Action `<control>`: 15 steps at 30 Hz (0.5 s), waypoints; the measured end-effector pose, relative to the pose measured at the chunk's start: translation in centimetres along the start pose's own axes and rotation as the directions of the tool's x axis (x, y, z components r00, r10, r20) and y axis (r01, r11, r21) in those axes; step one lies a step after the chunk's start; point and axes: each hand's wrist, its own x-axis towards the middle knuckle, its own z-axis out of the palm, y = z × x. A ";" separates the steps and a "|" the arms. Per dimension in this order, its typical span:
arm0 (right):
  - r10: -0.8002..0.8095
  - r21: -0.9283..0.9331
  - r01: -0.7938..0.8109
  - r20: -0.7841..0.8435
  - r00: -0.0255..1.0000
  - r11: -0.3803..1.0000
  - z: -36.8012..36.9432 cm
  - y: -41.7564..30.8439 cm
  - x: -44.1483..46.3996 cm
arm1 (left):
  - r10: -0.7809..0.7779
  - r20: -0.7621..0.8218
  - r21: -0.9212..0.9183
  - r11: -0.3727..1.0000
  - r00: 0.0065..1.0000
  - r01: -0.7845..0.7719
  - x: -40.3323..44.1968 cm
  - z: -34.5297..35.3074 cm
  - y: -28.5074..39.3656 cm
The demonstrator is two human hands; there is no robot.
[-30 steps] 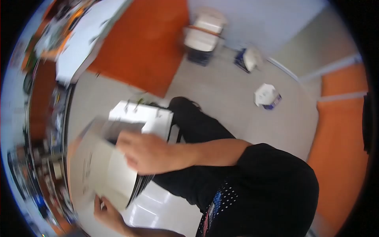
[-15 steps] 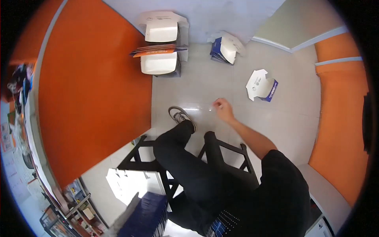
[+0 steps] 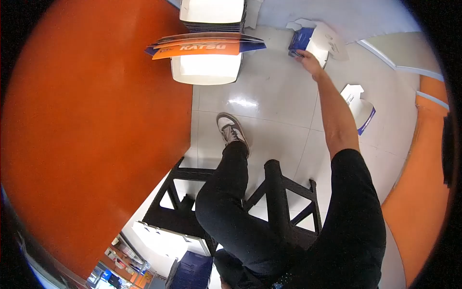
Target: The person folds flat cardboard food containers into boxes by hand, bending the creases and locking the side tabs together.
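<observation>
Dark blue card on the outside, white within: the folded carton [image 3: 302, 39] stands on pale floor tiles [image 3: 269, 91] near the wall, at the far end of the outstretched right arm. Right hand [image 3: 309, 63] is at the carton's near side, fingers partly bent, fingertips against or just over the lower edge of the blue face. Whether they are closed on the card, cannot tell. The carton lies just beyond the fingertips, away from the body; its white hollow faces up beside the blue face, and a pale flap [image 3: 333, 41] spreads out to the right of it.

Left hand: grip and opening cannot be told. Only a small patch of skin [image 3: 224, 284] shows at the bottom edge of the view, near a dark blue stack [image 3: 191, 270] that the edge cuts off. White sheets [image 3: 161, 239] lie next to that stack, by a black stool [image 3: 175, 219].

Right of the hand, apart from the carton: a single opened carton [image 3: 361, 111], white inside, blue along one side. Left of the hand, well apart: two stacks of white trays [image 3: 207, 70], with orange and blue card pieces [image 3: 208, 48] laid across, one lettered KATSU. An orange panel [image 3: 96, 111] runs alongside. One shoe [image 3: 228, 127] on the tiles, between panel and arm.
</observation>
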 end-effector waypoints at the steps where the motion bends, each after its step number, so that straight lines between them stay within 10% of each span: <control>1: -0.180 -0.123 0.168 -0.087 0.980 0.978 1.0 1.0 -1.2 | -0.008 0.007 -0.008 1.000 1.000 0.008 -0.1 0.0 -0.6; 3: -0.558 -0.385 0.461 -0.192 0.807 0.799 1.9 1.6 -5.8 | -0.012 0.025 -0.037 0.999 1.000 0.013 -0.2 0.4 -2.0; 9: -0.471 -0.027 0.511 -0.432 0.769 0.859 -2.1 -7.2 -28.0 | 0.243 -0.013 -0.261 0.936 0.970 -0.238 1.1 -0.4 -6.4; 11: -0.443 0.153 0.540 -0.412 0.796 0.828 -4.2 -8.3 -34.6 | 0.055 0.055 -0.283 0.959 0.997 -0.037 -2.0 -0.7 -1.4; 12: -0.360 0.340 0.505 -0.407 0.840 0.793 -5.1 -11.7 -39.1 | 0.342 -0.005 -0.382 0.868 0.940 -0.318 -1.5 0.5 -2.4; 15: -0.601 0.238 0.733 -0.442 0.665 0.637 -6.6 -15.5 -47.6 | 0.438 0.038 0.035 0.898 0.898 -0.439 -5.4 -1.4 0.5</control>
